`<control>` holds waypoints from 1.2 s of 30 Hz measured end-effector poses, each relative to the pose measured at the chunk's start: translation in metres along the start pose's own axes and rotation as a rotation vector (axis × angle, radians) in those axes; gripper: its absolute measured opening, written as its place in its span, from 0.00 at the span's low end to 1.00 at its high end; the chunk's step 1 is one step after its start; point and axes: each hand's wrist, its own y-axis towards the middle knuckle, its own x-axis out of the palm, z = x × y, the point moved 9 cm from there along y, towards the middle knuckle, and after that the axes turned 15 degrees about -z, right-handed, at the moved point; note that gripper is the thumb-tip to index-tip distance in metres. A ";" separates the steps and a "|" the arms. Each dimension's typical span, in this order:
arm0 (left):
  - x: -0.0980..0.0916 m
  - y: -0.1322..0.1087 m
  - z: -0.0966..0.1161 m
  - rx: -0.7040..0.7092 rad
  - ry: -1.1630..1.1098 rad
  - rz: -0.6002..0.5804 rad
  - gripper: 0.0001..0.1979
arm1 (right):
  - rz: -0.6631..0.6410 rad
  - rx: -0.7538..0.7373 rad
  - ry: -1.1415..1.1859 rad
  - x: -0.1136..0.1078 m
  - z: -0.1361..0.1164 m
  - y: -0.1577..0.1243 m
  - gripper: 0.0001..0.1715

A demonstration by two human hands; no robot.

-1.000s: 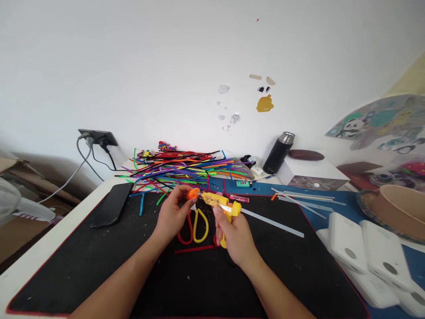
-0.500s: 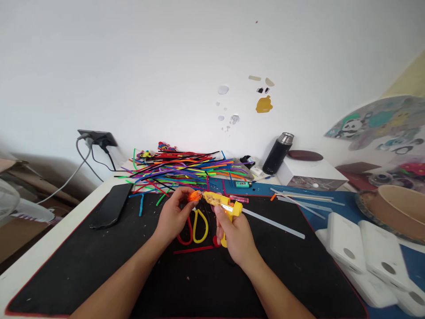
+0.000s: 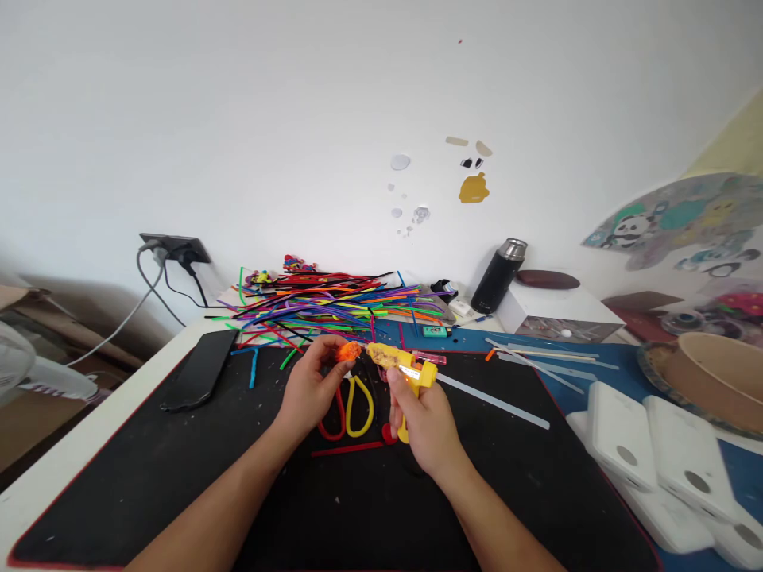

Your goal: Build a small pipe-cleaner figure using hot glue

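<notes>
Between the fingertips of my left hand (image 3: 313,383) is a small fuzzy orange piece (image 3: 350,350), which looks like coiled pipe cleaner. My right hand (image 3: 420,409) is wrapped round the handle of a yellow hot glue gun (image 3: 390,357), its nozzle pointing left at the orange piece with a slight gap. A clear glue stick (image 3: 494,400) sticks out of the gun's back. Just below the hands lie scissors with one red and one yellow handle loop (image 3: 360,407); their blades are hidden. A red pipe cleaner (image 3: 347,450) and a small red round thing (image 3: 389,433) lie nearby.
A heap of coloured pipe cleaners (image 3: 334,306) spreads along the wall. A phone (image 3: 201,369) lies left on the black mat (image 3: 334,516). To the right are loose glue sticks (image 3: 554,361), a black flask (image 3: 499,276), white devices (image 3: 623,433) and a bowl (image 3: 715,373).
The glue gun has shifted slightly right, so its nozzle has drawn back from the orange piece. My left hand has stayed almost still.
</notes>
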 end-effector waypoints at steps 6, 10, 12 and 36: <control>0.000 0.000 -0.003 -0.006 -0.028 -0.004 0.11 | 0.006 -0.002 0.001 -0.001 0.001 0.001 0.37; -0.002 0.001 -0.004 -0.004 -0.072 0.013 0.12 | 0.005 0.005 0.008 0.000 0.001 0.000 0.38; -0.002 0.001 -0.002 0.000 -0.081 0.020 0.13 | -0.004 0.008 0.023 0.001 0.001 0.000 0.37; -0.007 0.002 -0.001 -0.009 -0.083 0.067 0.14 | -0.055 0.003 0.020 0.010 -0.007 -0.002 0.37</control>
